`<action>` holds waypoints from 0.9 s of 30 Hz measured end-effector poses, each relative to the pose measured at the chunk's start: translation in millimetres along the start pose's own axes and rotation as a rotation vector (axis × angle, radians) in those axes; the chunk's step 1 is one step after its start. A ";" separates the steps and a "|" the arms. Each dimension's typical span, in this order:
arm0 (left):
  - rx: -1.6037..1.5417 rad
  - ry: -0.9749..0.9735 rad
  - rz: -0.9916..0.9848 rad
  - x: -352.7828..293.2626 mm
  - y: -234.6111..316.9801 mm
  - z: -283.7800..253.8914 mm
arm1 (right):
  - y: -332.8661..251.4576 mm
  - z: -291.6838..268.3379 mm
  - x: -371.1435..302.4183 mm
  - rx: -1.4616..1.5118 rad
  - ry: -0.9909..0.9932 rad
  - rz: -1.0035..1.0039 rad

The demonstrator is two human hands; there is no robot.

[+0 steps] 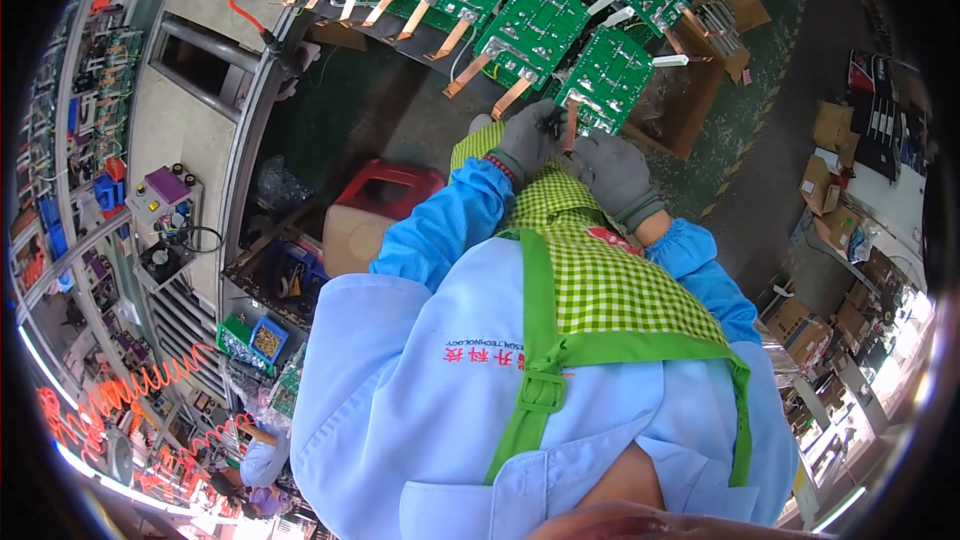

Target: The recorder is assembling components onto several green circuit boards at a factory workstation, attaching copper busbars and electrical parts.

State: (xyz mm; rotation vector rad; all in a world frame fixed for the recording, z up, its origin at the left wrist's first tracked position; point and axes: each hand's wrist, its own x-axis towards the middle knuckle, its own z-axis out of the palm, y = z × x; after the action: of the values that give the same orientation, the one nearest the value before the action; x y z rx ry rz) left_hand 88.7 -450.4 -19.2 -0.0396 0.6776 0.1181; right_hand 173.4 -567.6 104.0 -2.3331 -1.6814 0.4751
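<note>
A green circuit board (610, 75) with silvery solder patches lies at the near right end of a row of similar boards. From its near edge a bent copper strip (571, 123) hangs down between my hands. My left hand (530, 145), in a grey glove, is closed left of the strip; a small dark patch shows at its fingertips, too unclear to name. My right hand (615, 175), also gloved in grey, has its fingers bent and pressed together at the strip's lower end, just below the board's edge. The fingertips of both hands are partly hidden.
More boards (535, 30) with copper and white strips stretch to the left. A cardboard box (678, 105) stands beyond my right hand. A red-rimmed container (385, 185) is on the floor at left, near a metal bench frame (245, 140). Another person (265, 460) is at lower left.
</note>
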 end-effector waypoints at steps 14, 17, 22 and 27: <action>0.979 0.053 0.250 -8.4 10.0 14.1 | -16.9 -24.2 41.9 0.072 -0.358 0.093; 0.882 -0.002 0.206 -13.4 14.0 20.5 | 11.6 -76.2 56.1 0.158 -0.018 0.137; 0.915 0.050 0.145 -11.7 16.7 31.1 | 107.5 -154.5 99.2 0.246 0.296 0.291; 1.037 0.094 0.152 -11.7 20.8 36.1 | 234.8 -158.1 158.9 0.145 0.333 0.342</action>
State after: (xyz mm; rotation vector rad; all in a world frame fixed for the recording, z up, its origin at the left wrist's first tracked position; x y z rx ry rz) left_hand 99.6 -428.2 16.3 1.0079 0.7699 -0.1009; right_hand 486.2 -490.5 143.5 -2.4337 -1.0724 0.2363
